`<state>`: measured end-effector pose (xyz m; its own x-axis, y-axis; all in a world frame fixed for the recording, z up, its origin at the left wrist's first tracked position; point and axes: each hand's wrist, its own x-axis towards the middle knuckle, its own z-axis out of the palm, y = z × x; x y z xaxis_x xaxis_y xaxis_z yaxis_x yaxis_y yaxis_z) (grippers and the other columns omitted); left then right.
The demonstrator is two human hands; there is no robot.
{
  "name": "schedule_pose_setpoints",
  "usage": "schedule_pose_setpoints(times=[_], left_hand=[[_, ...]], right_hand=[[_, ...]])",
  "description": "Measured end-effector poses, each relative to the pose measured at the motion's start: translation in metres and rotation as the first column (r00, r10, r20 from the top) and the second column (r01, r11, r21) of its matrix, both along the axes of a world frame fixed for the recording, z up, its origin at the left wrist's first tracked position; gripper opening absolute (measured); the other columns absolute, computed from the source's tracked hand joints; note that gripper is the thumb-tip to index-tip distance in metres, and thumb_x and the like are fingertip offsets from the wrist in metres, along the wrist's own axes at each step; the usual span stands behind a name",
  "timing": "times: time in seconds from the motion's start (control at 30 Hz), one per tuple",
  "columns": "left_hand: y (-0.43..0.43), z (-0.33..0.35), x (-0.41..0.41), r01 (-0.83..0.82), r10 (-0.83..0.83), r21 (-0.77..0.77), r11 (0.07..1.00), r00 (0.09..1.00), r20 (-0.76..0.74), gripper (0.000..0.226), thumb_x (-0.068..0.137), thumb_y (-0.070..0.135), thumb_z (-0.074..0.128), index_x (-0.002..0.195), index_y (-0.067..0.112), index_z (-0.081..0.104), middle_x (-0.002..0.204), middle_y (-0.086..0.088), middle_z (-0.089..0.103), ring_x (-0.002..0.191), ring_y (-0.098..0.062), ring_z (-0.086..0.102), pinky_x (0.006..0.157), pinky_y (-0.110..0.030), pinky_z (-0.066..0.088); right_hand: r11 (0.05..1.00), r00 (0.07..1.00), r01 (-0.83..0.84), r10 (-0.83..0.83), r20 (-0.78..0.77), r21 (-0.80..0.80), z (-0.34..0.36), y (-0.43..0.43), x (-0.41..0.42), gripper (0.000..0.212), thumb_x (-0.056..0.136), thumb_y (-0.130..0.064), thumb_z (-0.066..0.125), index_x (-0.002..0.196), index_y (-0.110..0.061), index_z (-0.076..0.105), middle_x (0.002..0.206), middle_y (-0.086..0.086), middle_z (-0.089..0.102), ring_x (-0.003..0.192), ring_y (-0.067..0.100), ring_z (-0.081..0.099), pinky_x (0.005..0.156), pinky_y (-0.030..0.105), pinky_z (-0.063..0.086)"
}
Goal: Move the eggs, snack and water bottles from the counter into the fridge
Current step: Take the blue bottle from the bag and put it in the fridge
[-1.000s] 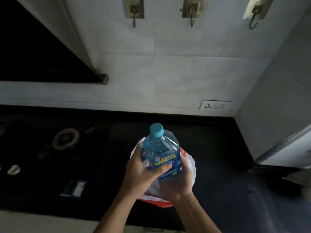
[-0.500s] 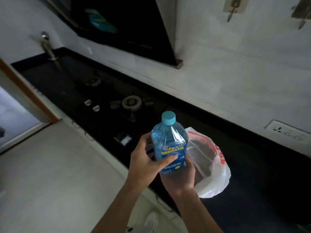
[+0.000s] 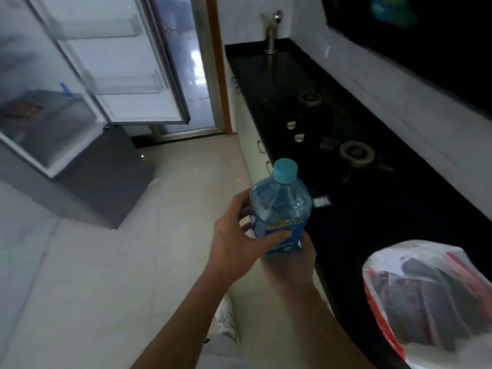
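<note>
A clear blue water bottle [image 3: 281,206] with a teal cap and blue label is held upright in the middle of the view, over the counter's front edge. My left hand [image 3: 234,246] wraps its left side, thumb across the label. My right hand [image 3: 292,265] cups its base from below. The fridge [image 3: 53,134] stands open at the upper left, its door [image 3: 127,75] swung wide with bare shelves. A white and red plastic bag [image 3: 431,296] with dark contents sits on the counter at lower right.
The black counter [image 3: 359,222] runs along the right with gas burners [image 3: 356,153], knobs and a tap [image 3: 271,30] at its far end. Pale tiled floor [image 3: 119,262] lies between counter and fridge. A white shoe [image 3: 226,318] shows below my arms.
The view has swung left from the counter wall to the fridge. The bottle, in both hands, has left the bag, which now lies to the right.
</note>
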<state>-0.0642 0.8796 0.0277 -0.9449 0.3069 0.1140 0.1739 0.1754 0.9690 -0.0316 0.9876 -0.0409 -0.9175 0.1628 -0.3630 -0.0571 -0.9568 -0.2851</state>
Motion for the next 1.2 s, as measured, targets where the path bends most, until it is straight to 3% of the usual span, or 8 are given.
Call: schedule_pose_setpoints(times=[0.1, 0.2, 0.33, 0.8, 1.0, 1.2], left_hand=[[-0.036, -0.001, -0.013, -0.118, 0.118, 0.009, 0.993, 0.993, 0.012, 0.074, 0.066, 0.024, 0.091, 0.13, 0.024, 0.053, 0.119, 0.012, 0.067, 0.112, -0.008, 0.063, 0.089, -0.029, 0.058], [-0.071, -0.004, -0.029, -0.207, 0.206, 0.014, 0.978, 0.978, 0.023, 0.074, 0.066, 0.025, 0.09, 0.13, 0.022, 0.054, 0.119, 0.011, 0.067, 0.112, -0.009, 0.064, 0.087, -0.029, 0.058], [-0.117, -0.006, -0.059, -0.28, 0.28, 0.008, 0.96, 0.96, 0.022, 0.074, 0.066, 0.024, 0.091, 0.13, 0.025, 0.053, 0.12, 0.011, 0.067, 0.112, -0.01, 0.064, 0.087, -0.026, 0.058], [-0.269, -0.003, -0.215, -0.39, 0.39, 0.001, 0.921, 0.921, -0.001, 0.076, 0.066, 0.032, 0.089, 0.133, 0.023, 0.053, 0.118, 0.013, 0.068, 0.112, -0.006, 0.064, 0.083, -0.018, 0.055], [-0.299, -0.009, -0.26, -0.434, 0.435, -0.015, 0.901, 0.9, 0.021, 0.075, 0.066, 0.037, 0.087, 0.132, 0.022, 0.055, 0.118, 0.012, 0.069, 0.111, -0.008, 0.065, 0.087, -0.027, 0.058], [-0.318, -0.016, -0.307, -0.476, 0.477, -0.035, 0.879, 0.878, 0.03, 0.078, 0.064, 0.045, 0.084, 0.133, 0.023, 0.054, 0.119, 0.015, 0.068, 0.111, -0.005, 0.065, 0.086, -0.02, 0.056]], right_hand=[[0.992, 0.993, -0.118, 0.118, 0.007, -0.053, -0.001, -0.029, -0.023, 0.044, 0.099, -0.033, 0.042, 0.121, -0.005, 0.068, 0.118, 0.016, 0.068, 0.103, 0.029, 0.068, 0.087, 0.037, 0.058], [0.978, 0.979, -0.2, 0.202, 0.032, -0.056, -0.003, -0.061, -0.047, 0.044, 0.101, -0.032, 0.04, 0.112, -0.005, 0.073, 0.112, 0.016, 0.07, 0.096, 0.028, 0.07, 0.08, 0.035, 0.06], [0.955, 0.954, -0.295, 0.295, 0.047, 0.006, -0.008, -0.105, -0.09, 0.044, 0.099, -0.032, 0.042, 0.129, -0.008, 0.064, 0.125, 0.016, 0.065, 0.109, 0.028, 0.064, 0.09, 0.036, 0.055], [0.901, 0.901, -0.434, 0.434, -0.004, -0.023, -0.004, -0.256, -0.261, 0.046, 0.1, -0.032, 0.035, 0.13, -0.008, 0.061, 0.121, 0.013, 0.066, 0.107, 0.026, 0.065, 0.089, 0.033, 0.057], [0.874, 0.874, -0.486, 0.486, -0.002, -0.017, -0.008, -0.287, -0.309, 0.05, 0.102, -0.035, 0.035, 0.141, -0.009, 0.051, 0.128, 0.013, 0.061, 0.114, 0.027, 0.06, 0.094, 0.035, 0.053], [0.85, 0.85, -0.526, 0.525, 0.034, 0.014, -0.018, -0.307, -0.361, 0.047, 0.102, -0.033, 0.034, 0.137, -0.01, 0.055, 0.128, 0.012, 0.061, 0.115, 0.026, 0.059, 0.096, 0.035, 0.051]])
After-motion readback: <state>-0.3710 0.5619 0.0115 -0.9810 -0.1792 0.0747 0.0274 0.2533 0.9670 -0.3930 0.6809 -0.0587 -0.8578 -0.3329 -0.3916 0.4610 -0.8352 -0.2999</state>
